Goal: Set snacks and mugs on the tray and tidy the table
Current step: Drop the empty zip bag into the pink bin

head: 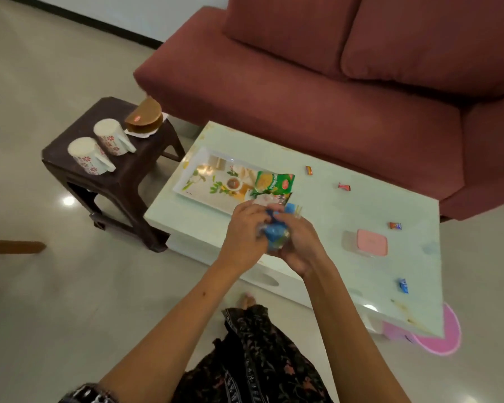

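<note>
Right now both hands are busy over the near edge of the low white table. The left hand and the right hand are curled together around a blue-and-clear snack packet, fingers closed on it from both sides; it is too crumpled and too covered to say which way it runs. I'd guess they hold it up off the table to bunch it before setting it down with the other snacks.

Just beyond the knuckles sits the tray, a white rectangle with a printed picture, its long axis running slantwise from the far left corner of the table toward the hands. It is placed at the table's left end, near the stool, which should make carrying the mugs across short. On its near right end lies a green snack bag, long side pointing away from the person, with a darker packet peeking out beneath it.

Farther right, the tabletop carries loose sweets well apart: a red-wrapped one, another red one, a third and a blue one, plus a pink-lidded box. These seem left for the tidying.

To the left, on a dark stool, two flowered mugs stand upside down side by side, handles pointing right toward the table, not yet on the tray. Behind them a brown half-round tin rests on a napkin. A red sofa fills the back.
</note>
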{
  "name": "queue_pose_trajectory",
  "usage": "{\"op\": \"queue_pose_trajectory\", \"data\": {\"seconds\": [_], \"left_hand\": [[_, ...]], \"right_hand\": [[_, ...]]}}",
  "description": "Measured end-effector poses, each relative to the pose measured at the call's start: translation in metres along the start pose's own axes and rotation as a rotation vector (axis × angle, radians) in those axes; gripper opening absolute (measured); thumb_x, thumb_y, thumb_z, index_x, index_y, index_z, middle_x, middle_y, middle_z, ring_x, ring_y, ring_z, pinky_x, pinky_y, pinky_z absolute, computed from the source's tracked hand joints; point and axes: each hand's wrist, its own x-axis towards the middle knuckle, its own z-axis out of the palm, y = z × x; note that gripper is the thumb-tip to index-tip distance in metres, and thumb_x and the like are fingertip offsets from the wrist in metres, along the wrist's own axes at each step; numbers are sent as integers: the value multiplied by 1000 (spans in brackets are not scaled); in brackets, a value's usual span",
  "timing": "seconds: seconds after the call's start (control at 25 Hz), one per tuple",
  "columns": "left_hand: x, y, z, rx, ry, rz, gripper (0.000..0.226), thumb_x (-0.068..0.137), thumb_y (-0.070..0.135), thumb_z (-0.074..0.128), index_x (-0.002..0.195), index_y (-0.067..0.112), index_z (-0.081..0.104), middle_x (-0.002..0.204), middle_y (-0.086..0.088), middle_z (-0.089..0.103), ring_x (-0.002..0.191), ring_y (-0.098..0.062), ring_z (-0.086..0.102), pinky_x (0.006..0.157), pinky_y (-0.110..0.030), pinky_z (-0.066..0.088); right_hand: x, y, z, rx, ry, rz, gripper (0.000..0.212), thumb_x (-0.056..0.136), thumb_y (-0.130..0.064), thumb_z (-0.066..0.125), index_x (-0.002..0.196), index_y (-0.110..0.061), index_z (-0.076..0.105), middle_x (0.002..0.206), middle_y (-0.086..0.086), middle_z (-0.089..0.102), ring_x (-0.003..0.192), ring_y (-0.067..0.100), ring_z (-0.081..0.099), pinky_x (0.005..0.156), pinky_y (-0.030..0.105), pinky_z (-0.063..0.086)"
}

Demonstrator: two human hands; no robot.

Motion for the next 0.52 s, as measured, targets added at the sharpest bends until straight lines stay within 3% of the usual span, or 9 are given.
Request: {"op": "queue_pose_trajectory", "data": {"seconds": [0.08, 0.24, 0.36, 0.44, 0.52], "left_hand": [[-14, 29, 9, -216, 24, -34, 32, 64, 2, 57, 94, 8, 66, 107, -4, 67, 113, -14, 54, 103, -21, 41], [-29, 87, 47, -464, 136, -196, 56, 66, 18, 71, 116, 10, 47, 122, -4, 51, 115, -13, 51, 85, -27, 56], [-18, 128, 88, -579, -74, -391, 74, 63, 43, 69, 129, 20, 45, 130, 0, 51, 118, -15, 52, 92, -35, 53], [-11, 159, 124, -746, -224, -473, 58, 69, 37, 64, 123, 21, 52, 122, 0, 59, 112, -19, 59, 95, -46, 51], [-11, 190, 163, -780, -338, -450, 51, 73, 27, 61, 124, 20, 55, 122, -4, 62, 111, -23, 60, 96, -49, 50]], "right_hand": [[-16, -10, -27, -10, 40, -72, 25, 86, -2, 50, 94, -19, 67, 96, 9, 67, 82, 25, 65, 68, 38, 53], [-44, -25, -85, -60, 159, -193, 41, 82, 9, 49, 94, -30, 54, 107, 11, 59, 86, 29, 64, 55, 34, 55], [-64, -36, -145, -25, 168, -226, 45, 83, 7, 54, 119, -19, 48, 115, 14, 61, 90, 32, 65, 63, 40, 58], [-77, -49, -193, -40, 195, -250, 39, 86, 1, 55, 123, -8, 50, 111, 16, 64, 87, 30, 66, 62, 38, 58], [-91, -62, -241, -62, 296, -262, 29, 88, -2, 54, 117, -7, 56, 102, 15, 66, 80, 28, 66, 56, 33, 57]]}}
